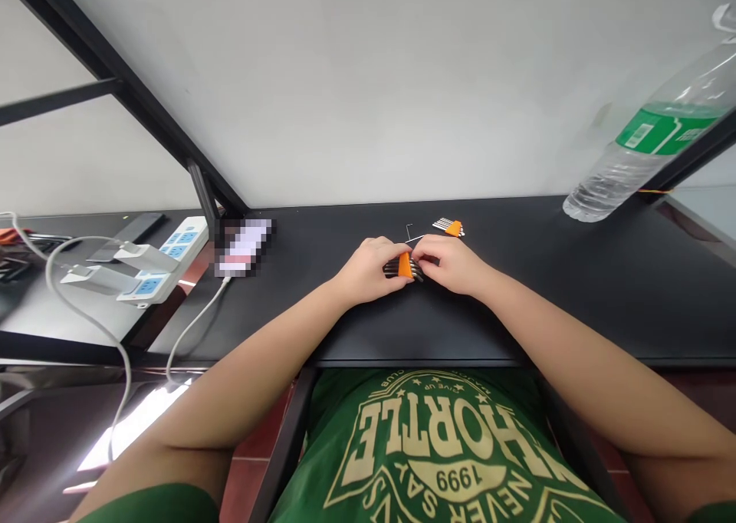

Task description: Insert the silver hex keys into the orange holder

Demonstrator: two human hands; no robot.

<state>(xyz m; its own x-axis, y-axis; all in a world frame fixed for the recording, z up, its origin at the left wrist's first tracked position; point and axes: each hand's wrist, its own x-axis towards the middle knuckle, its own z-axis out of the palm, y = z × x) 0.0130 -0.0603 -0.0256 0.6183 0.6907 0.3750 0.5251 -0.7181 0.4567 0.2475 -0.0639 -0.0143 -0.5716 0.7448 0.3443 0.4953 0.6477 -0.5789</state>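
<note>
Green shirt (437, 446) fills the near edge; beyond it on the desk (575, 293), the left hand (368, 270) grips an orange-clipped hex key set (405, 265), and the right hand (454, 266) pinches its other end. Just behind lie a loose key (409, 233) and a second set (449, 228), so the work looks partway through.

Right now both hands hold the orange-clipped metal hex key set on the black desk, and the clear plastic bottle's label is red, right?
No: the head view shows the clear plastic bottle labelled green, not red. The left hand and right hand do hold the orange-clipped hex key set on the black desk.
</note>
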